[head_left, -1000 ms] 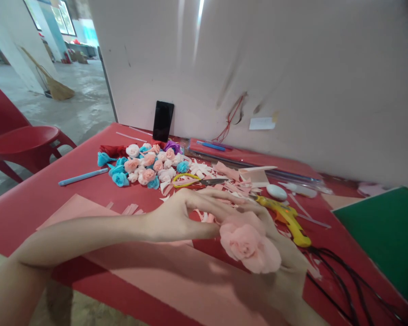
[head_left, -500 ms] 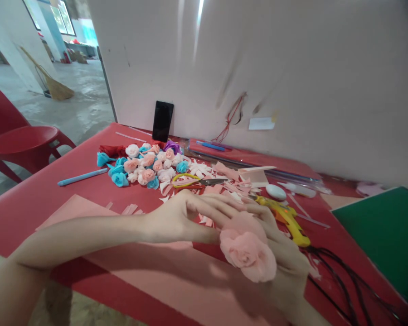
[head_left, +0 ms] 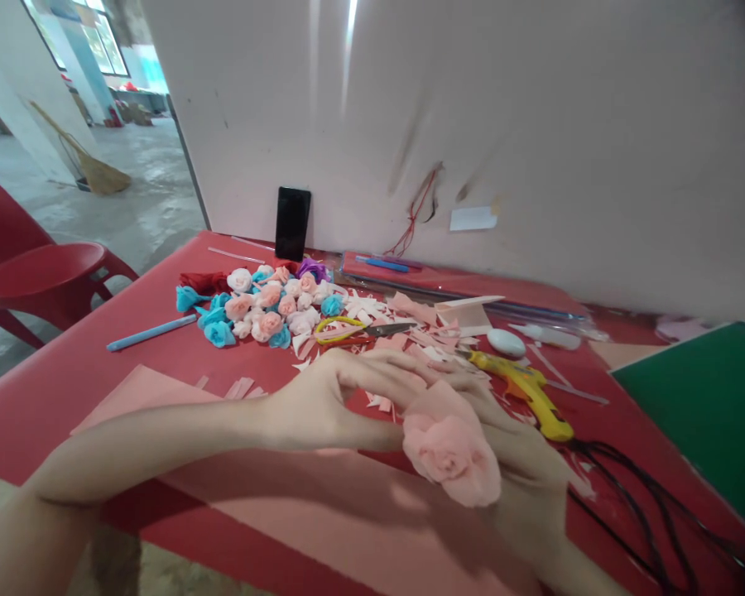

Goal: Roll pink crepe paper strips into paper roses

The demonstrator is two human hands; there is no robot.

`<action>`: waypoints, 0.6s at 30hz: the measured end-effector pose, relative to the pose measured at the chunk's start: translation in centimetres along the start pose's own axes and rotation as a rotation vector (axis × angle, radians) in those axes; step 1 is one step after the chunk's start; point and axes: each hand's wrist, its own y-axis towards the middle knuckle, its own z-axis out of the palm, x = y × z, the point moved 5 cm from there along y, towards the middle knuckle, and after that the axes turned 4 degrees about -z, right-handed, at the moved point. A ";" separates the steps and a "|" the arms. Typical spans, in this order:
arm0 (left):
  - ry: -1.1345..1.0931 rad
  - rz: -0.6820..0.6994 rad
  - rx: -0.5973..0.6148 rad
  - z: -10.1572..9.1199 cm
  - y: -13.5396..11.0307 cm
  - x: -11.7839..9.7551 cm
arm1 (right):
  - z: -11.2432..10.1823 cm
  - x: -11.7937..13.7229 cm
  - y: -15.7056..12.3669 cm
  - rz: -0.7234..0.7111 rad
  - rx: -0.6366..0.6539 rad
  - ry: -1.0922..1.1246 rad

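A pink paper rose (head_left: 452, 455) faces me between my two hands, its layered petals spread around a tight centre. My left hand (head_left: 323, 406) reaches in from the left, thumb and fingers closed on the rose's outer petal at its upper left edge. Behind the bloom, my right hand (head_left: 521, 463) has its fingers wrapped round the flower's underside; its thumb and the flower's base are hidden. Below both hands lies a long sheet of pink paper (head_left: 323, 505). Just beyond them are yellow-handled scissors (head_left: 341, 331) among pink and white paper scraps (head_left: 422, 335).
A yellow glue gun (head_left: 527, 389) with a black cord lies right of my hands, near a green board (head_left: 708, 414). Finished paper roses (head_left: 266, 306) are heaped at the back left. A phone (head_left: 292, 223) leans on the wall. A red chair (head_left: 43, 273) stands left of the red table (head_left: 55, 372).
The view has shifted slightly. The rose has tilted a little in my hands, and both hands keep nearly the same hold on it.
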 end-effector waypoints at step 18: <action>-0.127 -0.190 -0.277 -0.4 -0.1 1.8 | 0.6 -1.2 -2.0 0.431 -0.219 0.066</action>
